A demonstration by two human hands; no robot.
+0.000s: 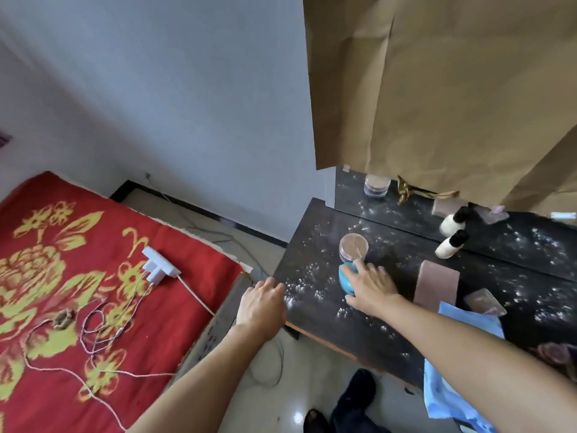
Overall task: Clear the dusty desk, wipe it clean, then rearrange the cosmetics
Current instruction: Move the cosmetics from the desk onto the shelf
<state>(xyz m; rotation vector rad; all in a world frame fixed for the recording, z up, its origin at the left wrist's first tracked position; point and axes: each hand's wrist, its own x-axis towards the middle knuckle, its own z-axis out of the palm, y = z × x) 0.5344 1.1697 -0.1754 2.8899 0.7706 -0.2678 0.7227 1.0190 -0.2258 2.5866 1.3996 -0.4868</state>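
Note:
A dark desk [315, 245] is speckled with white dust. My right hand [370, 284] lies over a turquoise round compact [345, 280] near the desk's left part, fingers curled on it. Just behind it stands a clear jar with pinkish powder [353, 246]. My left hand [260, 303] hovers at the desk's left front edge, fingers loosely bent, holding nothing. A white bottle with a black cap [451, 244] lies further right. A pink flat box [436, 284] and a clear pinkish case [484, 303] sit to the right. A blue cloth [452, 392] hangs over the front edge.
A mirror [406, 195], mostly covered by brown paper [452, 89], stands behind the desk and reflects the jar and bottle. A bed with a red floral blanket [78, 292] carries a white power adapter [159, 265] and cables on the left. Tiled floor lies between.

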